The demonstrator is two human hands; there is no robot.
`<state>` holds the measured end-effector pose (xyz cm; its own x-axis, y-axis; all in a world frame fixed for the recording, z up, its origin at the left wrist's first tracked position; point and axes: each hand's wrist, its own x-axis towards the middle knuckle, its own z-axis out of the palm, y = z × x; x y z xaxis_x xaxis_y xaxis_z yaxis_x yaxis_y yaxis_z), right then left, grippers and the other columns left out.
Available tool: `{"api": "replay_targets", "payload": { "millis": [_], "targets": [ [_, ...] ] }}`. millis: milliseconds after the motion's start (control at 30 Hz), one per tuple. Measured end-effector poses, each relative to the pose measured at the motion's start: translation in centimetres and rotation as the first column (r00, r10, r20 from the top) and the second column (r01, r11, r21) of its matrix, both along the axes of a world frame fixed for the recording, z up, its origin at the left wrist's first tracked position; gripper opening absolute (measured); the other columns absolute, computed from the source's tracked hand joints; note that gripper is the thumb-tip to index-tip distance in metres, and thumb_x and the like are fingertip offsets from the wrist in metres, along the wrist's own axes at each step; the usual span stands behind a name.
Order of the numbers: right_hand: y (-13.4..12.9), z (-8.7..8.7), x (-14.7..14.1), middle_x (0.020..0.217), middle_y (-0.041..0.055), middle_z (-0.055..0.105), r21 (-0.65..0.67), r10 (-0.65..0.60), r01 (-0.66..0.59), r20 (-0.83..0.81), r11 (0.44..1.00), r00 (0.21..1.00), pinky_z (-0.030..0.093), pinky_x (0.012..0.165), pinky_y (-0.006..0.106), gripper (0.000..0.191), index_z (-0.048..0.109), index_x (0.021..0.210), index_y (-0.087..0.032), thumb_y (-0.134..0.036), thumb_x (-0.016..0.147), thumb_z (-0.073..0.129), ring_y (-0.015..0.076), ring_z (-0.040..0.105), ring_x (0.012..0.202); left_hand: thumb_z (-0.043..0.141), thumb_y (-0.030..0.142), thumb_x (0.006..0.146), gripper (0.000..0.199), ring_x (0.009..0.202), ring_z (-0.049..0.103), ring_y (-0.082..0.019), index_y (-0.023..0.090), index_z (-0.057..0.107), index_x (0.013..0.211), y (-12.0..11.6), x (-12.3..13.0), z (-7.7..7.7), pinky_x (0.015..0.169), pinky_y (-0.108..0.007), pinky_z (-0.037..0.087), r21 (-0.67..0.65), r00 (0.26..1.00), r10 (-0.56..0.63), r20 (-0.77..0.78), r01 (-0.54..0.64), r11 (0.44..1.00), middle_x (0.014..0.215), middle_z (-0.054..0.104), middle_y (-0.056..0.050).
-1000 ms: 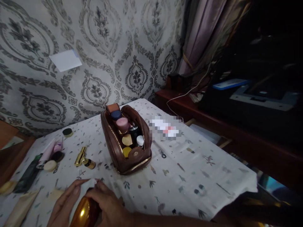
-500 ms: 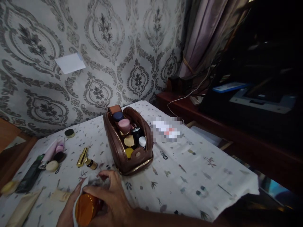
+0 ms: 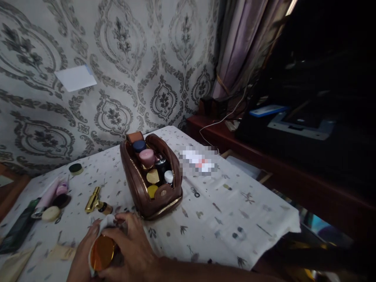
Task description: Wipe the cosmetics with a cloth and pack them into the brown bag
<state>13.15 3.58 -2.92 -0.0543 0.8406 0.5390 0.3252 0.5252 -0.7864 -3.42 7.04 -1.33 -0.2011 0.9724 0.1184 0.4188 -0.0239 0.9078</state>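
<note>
Low in the view, my right hand is closed around a jar with a shiny orange-gold end facing up. My left hand presses a whitish cloth against the jar's left side, its fingers partly hidden. The cloth wraps the jar's far and left edges. Just beyond my hands stands an open brown zipped toiletry bag. Inside it are a pink-lidded jar, a blue lid, a yellow lid, a white cap and other containers.
A gold bottle and a small dark bottle lie left of the bag. Further left are a pink tube, a dark green bottle, a cream round item and a dark-lidded jar. A dark red desk borders the right.
The view has shifted slightly right, so the bag and table items appear further left. My hands still hold the jar and cloth, with the cloth bunched higher at the jar's far edge.
</note>
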Motion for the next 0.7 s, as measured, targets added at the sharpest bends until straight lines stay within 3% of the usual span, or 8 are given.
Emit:
{"api": "replay_targets", "payload": {
  "millis": [100,200,300,400,533,600,700],
  "targets": [
    [0.0,-0.5,-0.1,0.127,0.0087,0.048,0.055,-0.035,0.030,0.085,0.998,0.996,0.047,0.097,0.043,0.068,0.056,0.132,-0.032,-0.059,0.074,0.075,0.0272,0.051,0.116,0.085,0.039,0.030,0.051,0.106,0.067,-0.042,0.027,0.073,0.078,0.4,-0.8,-0.6,0.091,-0.049,0.057,0.093,0.995,-0.083,-0.059,0.088,0.992,0.095,0.079,-0.009],
    [0.0,-0.2,-0.1,0.117,0.0075,0.050,0.034,-0.041,0.037,0.128,0.999,0.991,0.051,0.088,0.040,0.065,0.059,0.129,-0.032,-0.063,0.073,0.074,0.0257,0.053,0.106,0.088,0.043,0.027,0.057,0.105,0.067,-0.044,0.029,0.073,0.081,0.5,-1.5,-0.9,0.089,-0.051,0.057,0.168,0.986,-0.130,-0.105,0.147,0.975,0.100,0.079,-0.010],
    [-0.1,0.1,-0.3,0.107,0.0056,0.052,-0.073,-0.004,0.014,0.136,0.997,0.991,0.054,0.076,0.035,0.062,0.063,0.124,-0.033,-0.065,0.072,0.074,0.0222,0.055,0.091,0.089,0.046,0.029,0.056,0.112,0.065,-0.042,0.030,0.073,0.080,0.3,-1.9,-0.9,0.091,-0.047,0.058,0.095,0.993,-0.115,-0.029,0.118,0.988,0.102,0.078,-0.008],
    [0.0,0.2,-0.3,0.105,0.0053,0.052,-0.163,0.050,-0.030,0.125,0.986,0.991,0.055,0.074,0.036,0.067,0.063,0.127,-0.034,-0.064,0.069,0.077,0.0209,0.056,0.085,0.088,0.046,0.037,0.050,0.115,0.064,-0.040,0.029,0.074,0.081,-0.1,-1.6,-1.0,0.090,-0.045,0.058,-0.033,0.993,-0.054,0.105,0.057,0.998,0.102,0.078,-0.007],
    [0.4,0.5,0.0,0.107,0.0066,0.053,-0.198,0.105,-0.099,0.023,0.975,0.994,0.056,0.080,0.038,0.072,0.065,0.126,-0.030,-0.062,0.063,0.082,0.0219,0.058,0.087,0.080,0.046,0.050,0.044,0.108,0.068,-0.038,0.025,0.074,0.087,-0.5,-0.4,-0.9,0.083,-0.046,0.061,-0.143,0.969,0.067,0.236,-0.034,0.989,0.103,0.078,-0.008],
    [0.5,0.9,0.3,0.109,0.0070,0.053,-0.200,0.105,-0.114,-0.060,0.973,0.993,0.055,0.082,0.037,0.071,0.066,0.124,-0.029,-0.060,0.063,0.083,0.0221,0.059,0.090,0.082,0.039,0.044,0.048,0.113,0.066,-0.039,0.026,0.074,0.089,-0.6,0.0,-1.0,0.087,-0.047,0.061,-0.110,0.973,0.074,0.219,-0.051,0.993,0.107,0.077,-0.008],
    [0.4,1.7,0.7,0.107,0.0064,0.056,-0.193,0.070,-0.104,-0.177,0.976,0.982,0.054,0.084,0.035,0.070,0.068,0.123,-0.027,-0.057,0.062,0.085,0.0214,0.060,0.092,0.082,0.031,0.039,0.054,0.120,0.061,-0.040,0.029,0.073,0.092,-0.5,-0.2,-1.5,0.096,-0.050,0.058,-0.009,0.990,-0.006,0.143,0.007,1.000,0.111,0.076,-0.006]
  ]
}}
